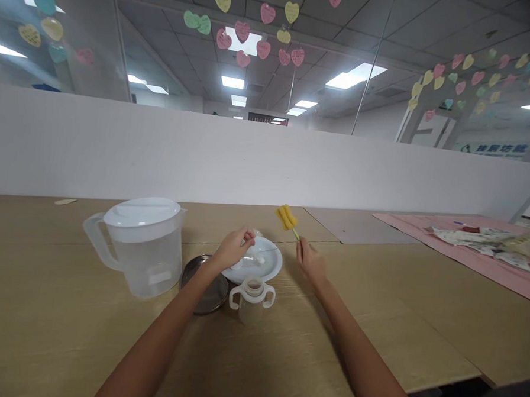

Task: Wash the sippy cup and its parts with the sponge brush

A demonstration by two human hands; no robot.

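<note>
My right hand (311, 264) grips the thin green handle of a brush with a yellow sponge head (286, 217), its head raised up and to the left. Above the left part of a white plate (267, 273) is my left hand (236, 248), its fingers pinched together; what they hold, if anything, is too small to make out. Small clear and white pieces lie on the plate. Just in front of it stands an uncapped clear bottle (251, 307) with two white side handles. A round dark metal tray (213, 295) lies partly behind my left forearm.
A large clear pitcher (149, 257) with a white lid stands at the left. On the right, a pink cloth (451, 254) bears papers and plastic packets. Behind the brown table (328, 344) runs a low white wall with glass above. A flat beige piece (66, 201) lies at the back left.
</note>
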